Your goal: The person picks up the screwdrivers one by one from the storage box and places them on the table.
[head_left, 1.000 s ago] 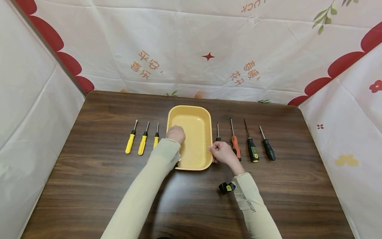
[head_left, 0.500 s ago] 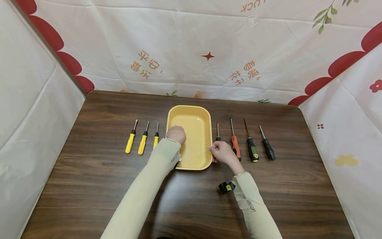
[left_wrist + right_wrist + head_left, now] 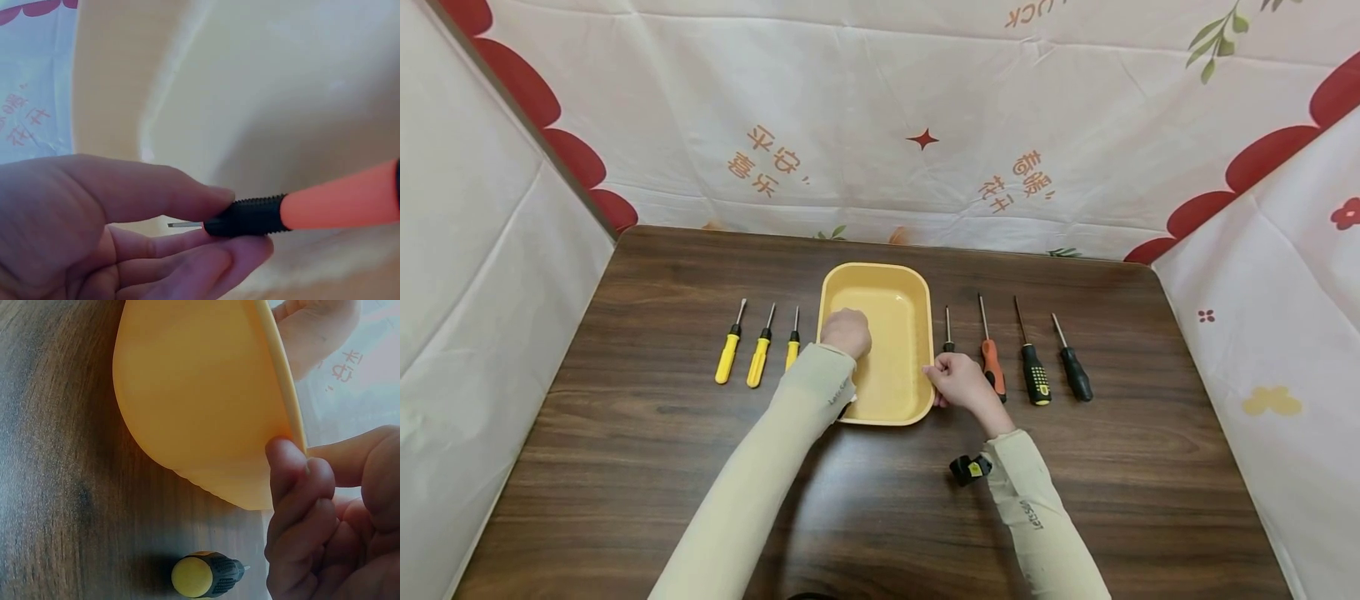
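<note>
In the left wrist view my left hand (image 3: 156, 194) pinches a screwdriver (image 3: 337, 197) by its black ribbed collar, thumb on one side and fingers on the other. Its handle is orange, and a short metal tip shows past the fingers. In the head view this left hand (image 3: 846, 332) is over the left part of a yellow plastic tray (image 3: 891, 367), its back hiding the screwdriver. At the tray's right side my right hand (image 3: 961, 382) grips the rim (image 3: 284, 375) between thumb and fingers. Inside the tray, the visible floor is bare.
Left of the tray lie three yellow-handled screwdrivers (image 3: 759, 358), one partly behind the left sleeve. To its right are an orange screwdriver (image 3: 992, 362), a black-and-yellow one (image 3: 1035, 375), a black one (image 3: 1076, 375) and another (image 3: 948, 329) partly under the right hand. Printed cloth (image 3: 880, 100) surrounds the table.
My left hand has shifted very slightly to the right over the tray. The right hand keeps its hold on the rim, and the screwdrivers on the table stay where they were.
</note>
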{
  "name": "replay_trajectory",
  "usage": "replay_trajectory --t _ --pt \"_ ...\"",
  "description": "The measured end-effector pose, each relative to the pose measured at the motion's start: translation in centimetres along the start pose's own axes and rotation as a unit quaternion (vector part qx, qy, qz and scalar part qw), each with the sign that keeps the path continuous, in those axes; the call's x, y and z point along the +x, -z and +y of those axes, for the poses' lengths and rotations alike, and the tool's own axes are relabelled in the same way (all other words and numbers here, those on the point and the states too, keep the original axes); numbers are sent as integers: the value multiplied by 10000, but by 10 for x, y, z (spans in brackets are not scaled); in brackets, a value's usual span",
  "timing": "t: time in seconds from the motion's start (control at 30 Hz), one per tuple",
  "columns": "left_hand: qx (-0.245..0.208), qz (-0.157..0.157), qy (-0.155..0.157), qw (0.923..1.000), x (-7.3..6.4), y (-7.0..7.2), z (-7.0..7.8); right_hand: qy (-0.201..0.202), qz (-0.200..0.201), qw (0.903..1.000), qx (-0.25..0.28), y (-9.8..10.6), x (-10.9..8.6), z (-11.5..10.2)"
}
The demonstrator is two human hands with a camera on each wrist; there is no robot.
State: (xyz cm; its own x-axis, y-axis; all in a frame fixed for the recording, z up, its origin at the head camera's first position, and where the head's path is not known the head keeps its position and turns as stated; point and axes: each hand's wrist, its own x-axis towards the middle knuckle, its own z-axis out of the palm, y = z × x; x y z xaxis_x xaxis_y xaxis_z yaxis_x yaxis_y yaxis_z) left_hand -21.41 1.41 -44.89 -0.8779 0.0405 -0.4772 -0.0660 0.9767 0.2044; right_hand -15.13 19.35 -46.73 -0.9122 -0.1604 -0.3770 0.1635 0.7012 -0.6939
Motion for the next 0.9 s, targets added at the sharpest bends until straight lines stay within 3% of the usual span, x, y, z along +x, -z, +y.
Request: replay_trajectory --t 0.6,0.9 --pt "230 327 -696 9968 -14 25 7 32 -32 10000 -14 2 -1 -1" --pt "-69 839 -844 9929 -25 39 4 75 -4 10000 6 1 -1 -1"
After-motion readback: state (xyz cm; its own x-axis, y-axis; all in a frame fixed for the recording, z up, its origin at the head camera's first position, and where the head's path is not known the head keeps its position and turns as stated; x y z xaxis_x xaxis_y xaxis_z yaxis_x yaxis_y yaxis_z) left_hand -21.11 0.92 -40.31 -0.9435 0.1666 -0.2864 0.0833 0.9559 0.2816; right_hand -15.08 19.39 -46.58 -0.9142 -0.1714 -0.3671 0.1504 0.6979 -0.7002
